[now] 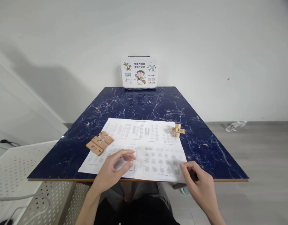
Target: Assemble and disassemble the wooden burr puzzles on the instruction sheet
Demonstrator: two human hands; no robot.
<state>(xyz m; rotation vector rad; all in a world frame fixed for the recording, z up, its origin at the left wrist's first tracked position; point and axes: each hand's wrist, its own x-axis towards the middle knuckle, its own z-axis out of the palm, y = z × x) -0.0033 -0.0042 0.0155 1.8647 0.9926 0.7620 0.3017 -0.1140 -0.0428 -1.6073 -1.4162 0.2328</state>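
Big blue marble table (144, 103) fills the middle of the frame, with a printed sheet (144, 147) lying at the near edge. Left hand (116, 170) rests on its lower part, fingers loosely curled, holding nothing. Right hand (200, 184) is open at the lower right corner. Flat wooden pieces (99, 143) lie left of centre, an assembled wooden block (178, 130) right of centre. The white box (139, 72) at top centre reads "TRAVEL".

white wall (205, 37) | grey floor (263, 156) | blue marbled table (139, 103) | white perforated rack (19, 162)
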